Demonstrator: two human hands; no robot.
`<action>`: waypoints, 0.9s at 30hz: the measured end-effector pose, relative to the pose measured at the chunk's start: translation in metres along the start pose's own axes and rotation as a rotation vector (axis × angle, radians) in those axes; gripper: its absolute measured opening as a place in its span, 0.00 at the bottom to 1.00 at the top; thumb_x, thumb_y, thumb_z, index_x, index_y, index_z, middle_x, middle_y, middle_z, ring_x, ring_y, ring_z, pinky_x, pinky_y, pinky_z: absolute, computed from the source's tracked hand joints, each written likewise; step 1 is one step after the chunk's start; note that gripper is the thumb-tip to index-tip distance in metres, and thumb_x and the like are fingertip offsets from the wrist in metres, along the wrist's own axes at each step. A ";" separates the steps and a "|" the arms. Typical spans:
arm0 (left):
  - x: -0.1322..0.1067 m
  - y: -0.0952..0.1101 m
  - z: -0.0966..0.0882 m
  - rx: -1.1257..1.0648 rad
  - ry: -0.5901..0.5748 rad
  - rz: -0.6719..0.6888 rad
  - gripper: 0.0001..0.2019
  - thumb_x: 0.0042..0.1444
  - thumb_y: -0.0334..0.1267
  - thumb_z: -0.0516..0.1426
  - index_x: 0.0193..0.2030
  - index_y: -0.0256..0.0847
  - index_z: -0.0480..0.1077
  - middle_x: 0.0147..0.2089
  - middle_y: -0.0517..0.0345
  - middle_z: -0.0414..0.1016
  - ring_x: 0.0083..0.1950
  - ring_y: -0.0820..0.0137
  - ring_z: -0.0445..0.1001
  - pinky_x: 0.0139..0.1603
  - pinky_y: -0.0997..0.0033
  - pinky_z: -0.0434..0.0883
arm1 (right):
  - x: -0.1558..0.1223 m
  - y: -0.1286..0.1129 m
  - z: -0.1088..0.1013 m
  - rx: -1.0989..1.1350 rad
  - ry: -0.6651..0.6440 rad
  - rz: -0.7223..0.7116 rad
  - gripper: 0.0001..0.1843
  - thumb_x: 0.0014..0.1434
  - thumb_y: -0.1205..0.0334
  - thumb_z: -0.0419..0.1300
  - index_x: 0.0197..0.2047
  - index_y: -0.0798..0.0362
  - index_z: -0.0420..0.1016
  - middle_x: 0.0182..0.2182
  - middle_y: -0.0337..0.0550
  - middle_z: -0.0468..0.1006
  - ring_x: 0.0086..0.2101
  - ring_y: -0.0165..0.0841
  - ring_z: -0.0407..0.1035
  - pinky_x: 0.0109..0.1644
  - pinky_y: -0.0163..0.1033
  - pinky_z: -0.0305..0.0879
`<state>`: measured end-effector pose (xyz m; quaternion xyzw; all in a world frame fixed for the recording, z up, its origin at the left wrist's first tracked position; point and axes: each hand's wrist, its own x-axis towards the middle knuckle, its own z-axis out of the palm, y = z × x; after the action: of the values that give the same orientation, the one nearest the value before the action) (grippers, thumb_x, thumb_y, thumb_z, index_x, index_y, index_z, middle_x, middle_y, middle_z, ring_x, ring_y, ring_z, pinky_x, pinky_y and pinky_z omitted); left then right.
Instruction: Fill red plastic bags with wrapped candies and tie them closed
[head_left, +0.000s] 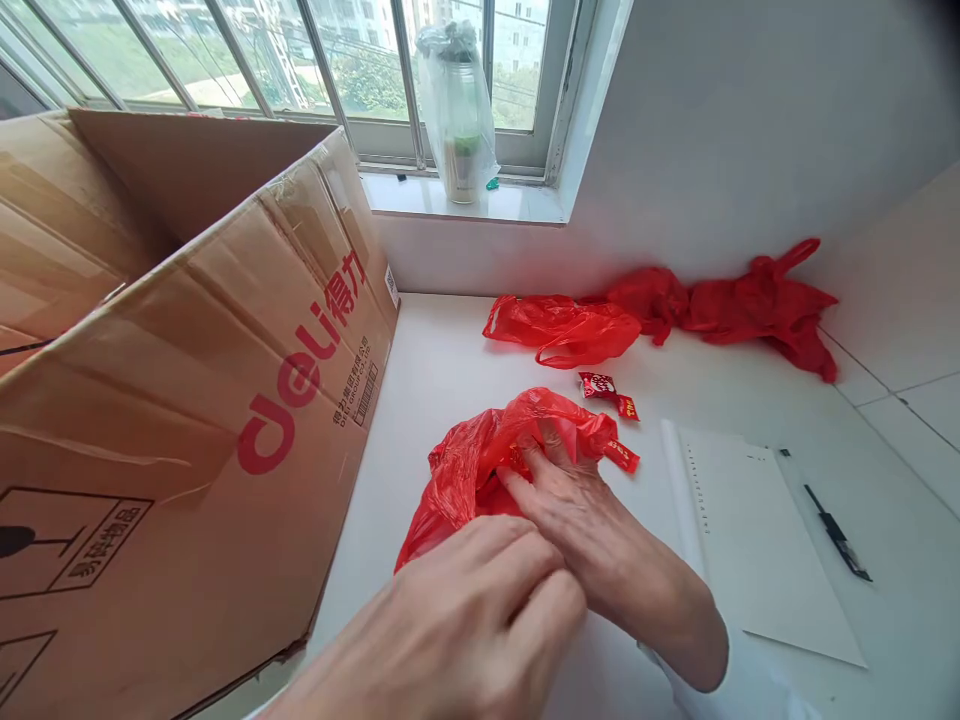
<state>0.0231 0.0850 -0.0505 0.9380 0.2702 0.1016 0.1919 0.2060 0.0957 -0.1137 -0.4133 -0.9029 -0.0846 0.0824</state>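
A red plastic bag (465, 470) lies open-mouthed on the white table. My left hand (457, 620) is closed at the near side of the bag's mouth, gripping its edge. My right hand (566, 490) reaches into the bag, its thumb and some fingers partly visible and its fingertips hidden by the plastic. What those fingertips touch does not show. Small red wrapped packets, one (598, 386) larger and another (628, 408) beside it, lie just beyond the bag. A further red packet (622, 456) sits against the bag's right side.
A large cardboard box (300, 480) stands open on the left. Another red plastic bag (562, 325) and a dark red cloth-like bag (765, 300) lie along the wall. White paper sheets (772, 540) and a black pen (838, 535) are at right. A bagged jar (461, 130) stands on the windowsill.
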 end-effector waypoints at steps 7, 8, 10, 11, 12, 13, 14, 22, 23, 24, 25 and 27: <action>0.025 -0.051 0.013 0.146 -0.143 -0.639 0.10 0.53 0.24 0.48 0.27 0.41 0.64 0.29 0.54 0.72 0.29 0.64 0.70 0.27 0.68 0.60 | 0.010 0.013 -0.011 0.233 -0.075 0.230 0.38 0.36 0.41 0.72 0.48 0.52 0.72 0.47 0.53 0.72 0.50 0.52 0.65 0.52 0.56 0.65; 0.021 -0.056 0.011 0.168 -0.129 -0.686 0.08 0.52 0.26 0.50 0.26 0.41 0.64 0.27 0.55 0.70 0.27 0.65 0.69 0.26 0.69 0.58 | 0.009 0.016 -0.013 0.241 -0.075 0.238 0.30 0.38 0.43 0.72 0.42 0.51 0.74 0.40 0.50 0.75 0.45 0.49 0.68 0.49 0.53 0.67; 0.011 -0.059 0.005 0.196 -0.122 -0.745 0.05 0.47 0.27 0.54 0.26 0.42 0.65 0.26 0.58 0.68 0.27 0.66 0.67 0.25 0.70 0.54 | 0.005 0.024 -0.014 0.225 -0.089 0.260 0.18 0.44 0.45 0.69 0.27 0.50 0.71 0.25 0.42 0.72 0.34 0.43 0.69 0.43 0.50 0.68; 0.007 -0.059 0.003 0.205 -0.127 -0.761 0.06 0.45 0.27 0.54 0.26 0.43 0.66 0.25 0.59 0.67 0.27 0.66 0.67 0.25 0.71 0.54 | 0.003 0.028 -0.013 0.209 -0.099 0.272 0.20 0.47 0.45 0.68 0.21 0.50 0.67 0.20 0.40 0.67 0.28 0.40 0.67 0.39 0.48 0.67; 0.003 -0.058 0.003 0.210 -0.133 -0.761 0.06 0.44 0.27 0.54 0.27 0.43 0.67 0.25 0.59 0.67 0.28 0.66 0.67 0.25 0.71 0.54 | 0.001 0.032 -0.011 0.196 -0.105 0.286 0.24 0.48 0.45 0.66 0.17 0.50 0.61 0.16 0.38 0.62 0.23 0.36 0.63 0.35 0.47 0.66; 0.001 -0.057 0.004 0.211 -0.141 -0.744 0.07 0.43 0.27 0.54 0.26 0.43 0.67 0.24 0.59 0.66 0.29 0.65 0.67 0.27 0.70 0.55 | -0.001 0.037 -0.007 0.185 -0.100 0.301 0.28 0.50 0.44 0.65 0.14 0.50 0.57 0.14 0.37 0.58 0.20 0.33 0.58 0.31 0.45 0.63; 0.000 -0.055 0.007 0.206 -0.151 -0.712 0.06 0.41 0.27 0.55 0.25 0.43 0.67 0.24 0.58 0.66 0.30 0.64 0.67 0.29 0.69 0.57 | -0.003 0.041 -0.004 0.176 -0.081 0.314 0.30 0.51 0.43 0.64 0.13 0.50 0.53 0.13 0.36 0.54 0.18 0.31 0.54 0.29 0.43 0.61; -0.001 -0.053 0.033 0.109 -0.171 -0.556 0.13 0.42 0.27 0.56 0.14 0.41 0.57 0.23 0.56 0.64 0.32 0.63 0.64 0.36 0.62 0.63 | -0.009 0.049 0.017 0.137 -0.091 0.351 0.22 0.53 0.69 0.56 0.13 0.50 0.51 0.14 0.33 0.47 0.17 0.28 0.46 0.25 0.37 0.50; -0.002 -0.054 0.034 0.103 -0.150 -0.558 0.15 0.47 0.29 0.56 0.14 0.41 0.56 0.23 0.57 0.63 0.31 0.63 0.64 0.38 0.61 0.63 | -0.008 0.048 0.018 0.144 -0.130 0.347 0.17 0.50 0.72 0.56 0.15 0.49 0.55 0.14 0.34 0.51 0.18 0.29 0.50 0.24 0.37 0.50; -0.003 -0.056 0.034 0.100 -0.127 -0.556 0.17 0.51 0.31 0.55 0.15 0.41 0.56 0.23 0.56 0.64 0.32 0.63 0.65 0.40 0.60 0.64 | -0.006 0.047 0.018 0.147 -0.152 0.330 0.12 0.48 0.73 0.56 0.19 0.49 0.60 0.16 0.36 0.57 0.20 0.30 0.55 0.24 0.37 0.51; -0.003 -0.057 0.034 0.102 -0.106 -0.557 0.17 0.56 0.33 0.53 0.16 0.41 0.57 0.25 0.55 0.65 0.34 0.63 0.66 0.41 0.60 0.64 | -0.003 0.045 0.018 0.148 -0.158 0.293 0.08 0.47 0.73 0.56 0.23 0.49 0.65 0.20 0.38 0.63 0.22 0.33 0.59 0.25 0.38 0.53; -0.001 -0.060 0.033 0.107 -0.089 -0.562 0.18 0.61 0.34 0.49 0.19 0.41 0.60 0.29 0.54 0.68 0.36 0.63 0.68 0.39 0.63 0.65 | 0.005 0.039 0.018 0.124 -0.137 0.202 0.09 0.48 0.73 0.56 0.32 0.50 0.69 0.29 0.44 0.72 0.29 0.38 0.66 0.32 0.42 0.59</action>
<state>0.0043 0.1213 -0.1055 0.8387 0.5157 -0.0113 0.1747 0.2307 0.1289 -0.1271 -0.5012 -0.8636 0.0087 0.0542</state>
